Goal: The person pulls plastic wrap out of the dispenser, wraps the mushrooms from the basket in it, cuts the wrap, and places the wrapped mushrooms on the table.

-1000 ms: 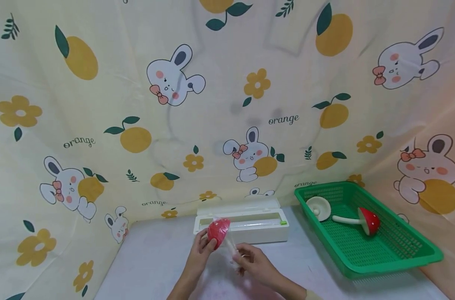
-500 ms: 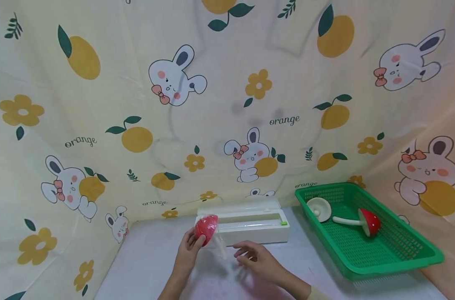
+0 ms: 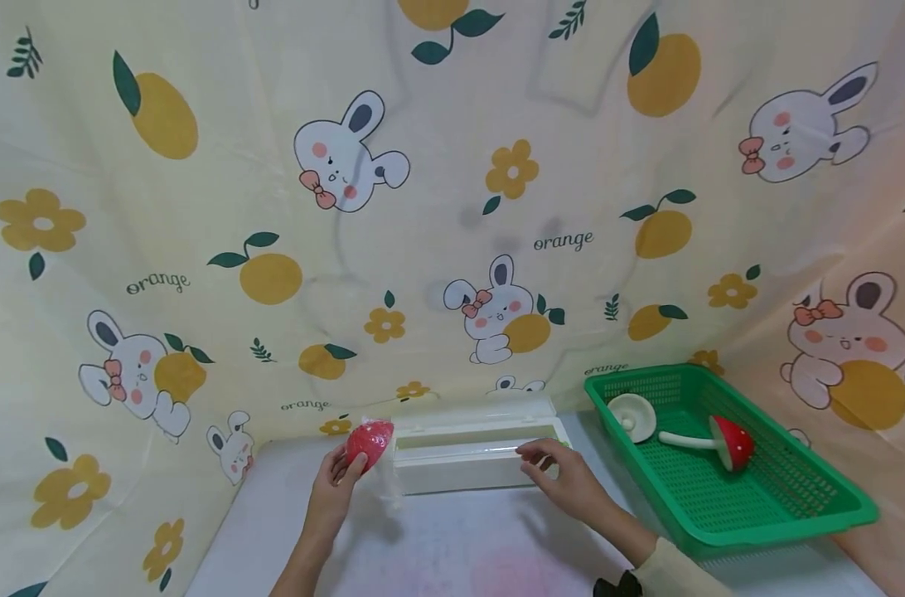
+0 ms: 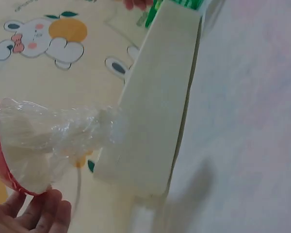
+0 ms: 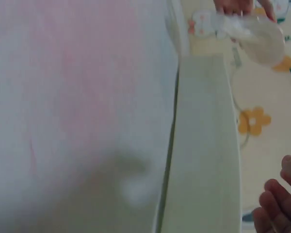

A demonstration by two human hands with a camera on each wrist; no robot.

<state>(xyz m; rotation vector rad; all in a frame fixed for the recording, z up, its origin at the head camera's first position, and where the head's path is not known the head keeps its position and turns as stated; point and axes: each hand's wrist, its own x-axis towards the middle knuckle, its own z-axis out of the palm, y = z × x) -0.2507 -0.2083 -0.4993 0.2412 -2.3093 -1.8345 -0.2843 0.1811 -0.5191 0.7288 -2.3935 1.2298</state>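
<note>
My left hand point(image 3: 331, 487) holds a toy mushroom point(image 3: 370, 443) by its red cap, off to the left. Clear plastic film point(image 4: 82, 125) wraps the mushroom, bunched and wrinkled around the stem. My right hand point(image 3: 568, 482) is over the right end of a long white cling film dispenser point(image 3: 463, 476), fingers loosely bent with nothing between them. The dispenser's lid point(image 3: 482, 406) stands raised, and a roll of clear film lies inside. In the head view that hand hides most of the green slider on its edge.
A green mesh basket point(image 3: 650, 481) stands on the right. Inside it lie a red-capped toy mushroom point(image 3: 734, 444) and another turned with its white underside point(image 3: 631, 417) showing. A patterned cloth point(image 3: 423, 249) rises behind the white table point(image 3: 452, 547).
My right hand has let go of the mushroom's wrapped stem and moved right to the dispenser. The left hand has carried the mushroom to the left.
</note>
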